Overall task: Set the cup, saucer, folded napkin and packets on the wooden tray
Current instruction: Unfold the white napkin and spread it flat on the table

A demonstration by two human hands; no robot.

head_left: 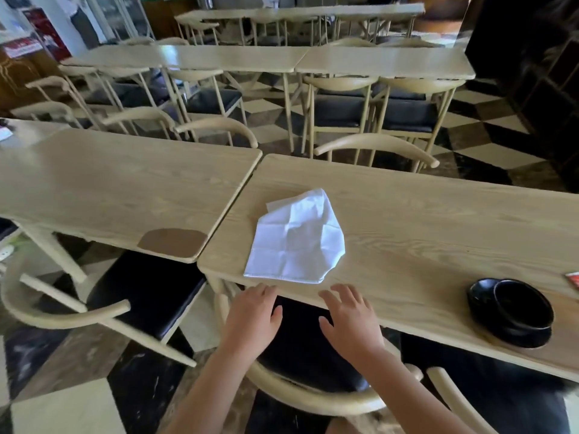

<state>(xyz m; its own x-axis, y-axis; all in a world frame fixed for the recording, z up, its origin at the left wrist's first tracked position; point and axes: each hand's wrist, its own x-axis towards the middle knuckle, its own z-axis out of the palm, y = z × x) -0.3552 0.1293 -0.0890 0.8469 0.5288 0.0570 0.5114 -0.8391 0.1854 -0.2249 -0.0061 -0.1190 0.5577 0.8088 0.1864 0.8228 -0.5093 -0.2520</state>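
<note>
The napkin point(296, 238) lies flat and unfolded on the bench point(423, 220), just beyond both hands, its near edge almost at the bench's front edge. Its long axis runs away from the person and leans a little to the right, with one far corner turned over on itself. The left hand point(252, 316) sits just below the napkin's near left corner, fingers loosely spread and holding nothing. The right hand point(352, 321) is just past the near right corner, its fingertips over the bench edge, also spread and empty. Both are about equally near, one at each near corner, so a two-handed fold looks like the natural next step: each grip takes a corner and carries it forward along the long axis.

The cup point(522, 303) rests on its saucer point(504, 327), both black, well to the right near the front edge and closer to the right hand. At the far right margin a small red-edged thing, possibly a packet point(573, 279), is cut off by the frame, and I cannot be sure of it. No wooden tray is clearly in view.

The bench top is pale wood grain, smooth and bare around the napkin, so the cloth should slide easily. A second table point(119, 183) butts against it on the left. Beyond stand rows of similar tables and chairs point(369, 98) on a checkered floor point(488, 142).
</note>
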